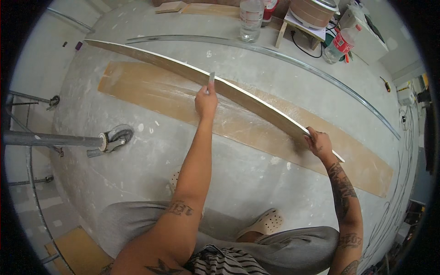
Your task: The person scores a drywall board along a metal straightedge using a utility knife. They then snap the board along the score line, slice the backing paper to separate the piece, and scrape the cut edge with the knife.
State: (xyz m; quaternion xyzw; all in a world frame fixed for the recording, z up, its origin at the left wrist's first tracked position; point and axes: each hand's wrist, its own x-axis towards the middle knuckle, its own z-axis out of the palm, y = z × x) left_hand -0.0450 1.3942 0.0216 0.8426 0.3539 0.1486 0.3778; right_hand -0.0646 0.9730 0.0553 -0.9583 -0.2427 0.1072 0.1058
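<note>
A long narrow strip of plasterboard [256,106], brown-faced with a white edge, runs slantwise from far left to near right, tilted up on its edge. My right hand [319,143] is closed around its near right part, thumb over the top edge. In my closed left hand [206,101] is a flat grey blade-like tool [211,77], pointing up against the strip's white edge near its middle. The tool's lower part is hidden in my fist. Beneath the strip, a wider brown board [151,91] lies flat on the floor, dusted with white powder.
Beyond the strip, a metal profile [293,59] curves across the floor. Farther back stand a clear bottle [251,20], a red-labelled bottle [341,43] and a cooker-like pot [313,13] on a small stand. At left is a scaffold wheel [117,137]; cables [389,215] run along the right.
</note>
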